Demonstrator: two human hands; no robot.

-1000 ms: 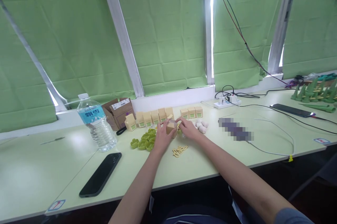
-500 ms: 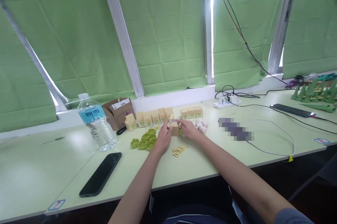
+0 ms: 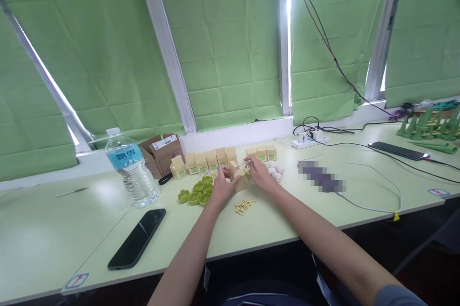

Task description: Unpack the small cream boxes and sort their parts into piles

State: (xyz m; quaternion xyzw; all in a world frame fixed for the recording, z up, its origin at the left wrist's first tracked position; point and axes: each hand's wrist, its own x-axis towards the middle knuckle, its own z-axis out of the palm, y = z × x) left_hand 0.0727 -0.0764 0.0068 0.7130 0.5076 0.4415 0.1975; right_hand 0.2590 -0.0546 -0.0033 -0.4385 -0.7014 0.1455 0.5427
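Observation:
My left hand (image 3: 223, 187) is closed around a small tan box-shaped piece (image 3: 239, 179) at the middle of the pale green table (image 3: 287, 215). My right hand (image 3: 259, 174) pinches the same piece from the right, near a small green part at its side. Behind the hands stands a row of tan house-shaped boxes (image 3: 206, 161), with three more (image 3: 261, 153) to the right. Green clover-shaped trays (image 3: 197, 193) lie left of my left hand. Yellow cut-out pieces (image 3: 244, 205) lie just in front of the hands. White rounded pieces (image 3: 275, 171) sit right of my right hand.
A water bottle (image 3: 131, 167) and a black phone (image 3: 137, 238) are at the left. A brown cardboard box (image 3: 160, 152) stands by the window sill. A power strip (image 3: 309, 140) with cables, another phone (image 3: 398, 150) and green cone-shaped parts (image 3: 429, 129) are at the right.
The tan piece has turned and come down closer to the table between my hands. My right hand has shifted slightly up and back along it. Both arms stay in place.

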